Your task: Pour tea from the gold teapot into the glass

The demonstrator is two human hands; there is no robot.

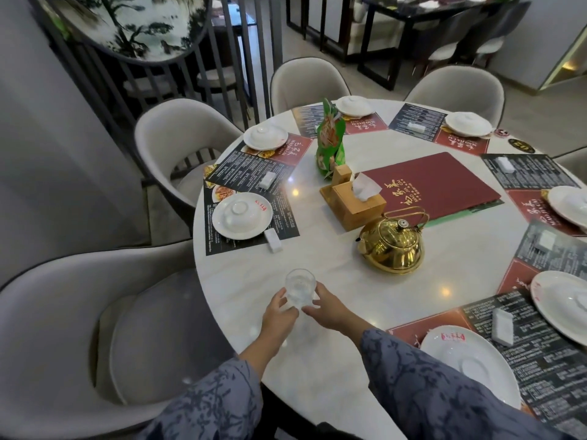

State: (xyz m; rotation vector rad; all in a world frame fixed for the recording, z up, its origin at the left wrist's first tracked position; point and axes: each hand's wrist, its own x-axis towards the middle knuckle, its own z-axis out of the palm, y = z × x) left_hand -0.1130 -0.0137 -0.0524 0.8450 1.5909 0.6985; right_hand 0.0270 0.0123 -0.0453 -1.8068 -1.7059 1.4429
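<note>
A clear glass [299,288] stands upright on the white marble table [330,258] near its front left edge. My left hand [279,315] grips its left side and my right hand [327,309] its right side, fingers wrapped round the lower part. The glass looks empty. The gold teapot [392,247] sits to the right and a little farther away, lid on, handle folded back, spout pointing left. Neither hand touches it.
A wooden tissue box [352,201] and a red menu folder [435,188] lie behind the teapot. A green packet [330,138] stands at mid-table. White plates with upturned bowls [241,215] rest on placemats around the rim. Grey chairs [95,328] ring the table.
</note>
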